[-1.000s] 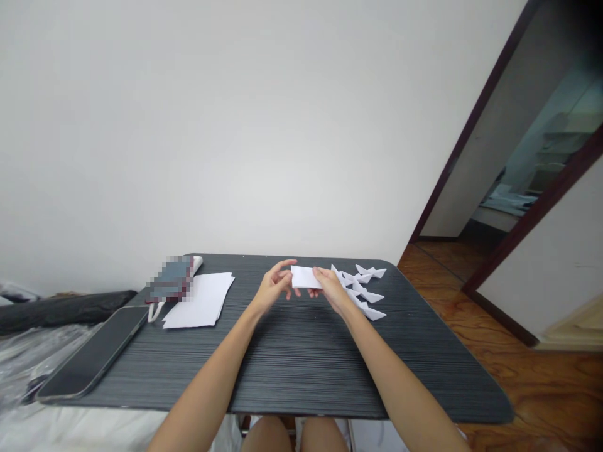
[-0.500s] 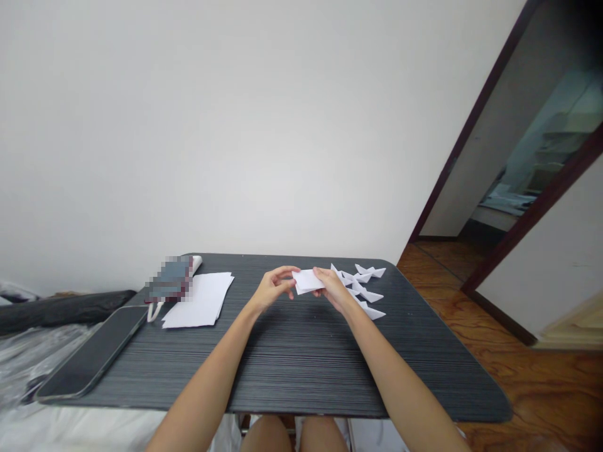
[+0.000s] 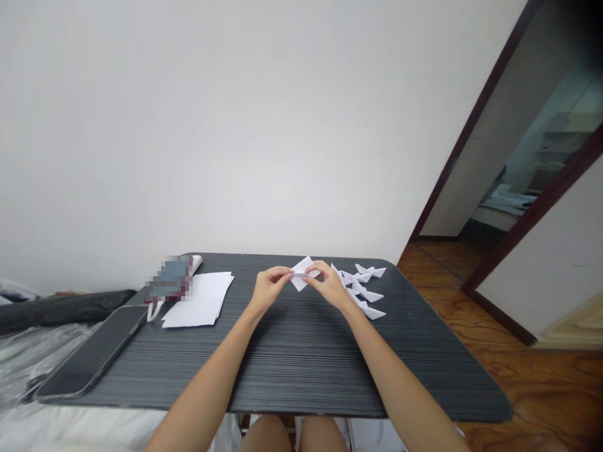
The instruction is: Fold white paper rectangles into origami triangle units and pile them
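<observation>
Paper (image 3: 302, 266) was white, folded small, roughly diamond-shaped, points at top and bottom, a fold across. Held above table (image 3: 311, 358): left hand (image 3: 267, 290) pinched its left corner, right hand (image 3: 332, 287) its right.

From my remote seat I make out a bare left hand (image 3: 270, 290) and right hand (image 3: 332, 287), slim-fingered, 2 smooth bare forearms (image 3: 220, 364) and 2 bare, rounded legs (image 3: 266, 434).

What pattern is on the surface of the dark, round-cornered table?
Fine lighter streaks run sideways across the dark table; the head view shows it.
</observation>
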Tool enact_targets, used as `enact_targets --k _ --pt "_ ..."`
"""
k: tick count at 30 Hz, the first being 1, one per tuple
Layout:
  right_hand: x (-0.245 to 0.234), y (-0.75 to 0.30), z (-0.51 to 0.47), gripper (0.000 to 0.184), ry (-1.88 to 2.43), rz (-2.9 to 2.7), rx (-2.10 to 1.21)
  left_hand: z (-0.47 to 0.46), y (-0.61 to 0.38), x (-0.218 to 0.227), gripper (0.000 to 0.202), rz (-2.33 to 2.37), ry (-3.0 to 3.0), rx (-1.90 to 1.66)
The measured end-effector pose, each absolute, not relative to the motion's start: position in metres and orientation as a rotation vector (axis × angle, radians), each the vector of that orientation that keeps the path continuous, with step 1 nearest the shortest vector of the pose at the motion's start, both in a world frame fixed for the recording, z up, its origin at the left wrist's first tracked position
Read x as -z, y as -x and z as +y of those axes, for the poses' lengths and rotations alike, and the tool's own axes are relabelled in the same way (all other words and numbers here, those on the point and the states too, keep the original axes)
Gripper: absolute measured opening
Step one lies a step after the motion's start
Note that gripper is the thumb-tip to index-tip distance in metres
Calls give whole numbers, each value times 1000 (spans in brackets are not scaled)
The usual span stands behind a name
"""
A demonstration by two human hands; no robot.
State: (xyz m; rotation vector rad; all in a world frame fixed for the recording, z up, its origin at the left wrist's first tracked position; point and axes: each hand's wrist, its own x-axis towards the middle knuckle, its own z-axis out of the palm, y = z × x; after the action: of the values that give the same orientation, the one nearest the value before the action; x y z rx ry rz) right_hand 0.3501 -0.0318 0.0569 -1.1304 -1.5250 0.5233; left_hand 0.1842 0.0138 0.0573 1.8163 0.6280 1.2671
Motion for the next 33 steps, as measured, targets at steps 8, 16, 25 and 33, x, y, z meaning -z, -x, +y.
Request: enact_targets --k 8,16,25,33 --pt "-50 -347 -28 21 1113 -1306 -641 6 -192 -52 23 743 -1741 -1290" --pt "-49 -345 -26 22 1024 -1148 -754 8 -192 -48 25 718 -1794 -1277" --pt "-49 -346 -28 22 1107 -1111 -686 7 -191 -44 24 704 -1908 -1218" --pt "-48 -341 -28 19 1129 -1205 -617 1 -193 -51 25 669 -1825 -1107"
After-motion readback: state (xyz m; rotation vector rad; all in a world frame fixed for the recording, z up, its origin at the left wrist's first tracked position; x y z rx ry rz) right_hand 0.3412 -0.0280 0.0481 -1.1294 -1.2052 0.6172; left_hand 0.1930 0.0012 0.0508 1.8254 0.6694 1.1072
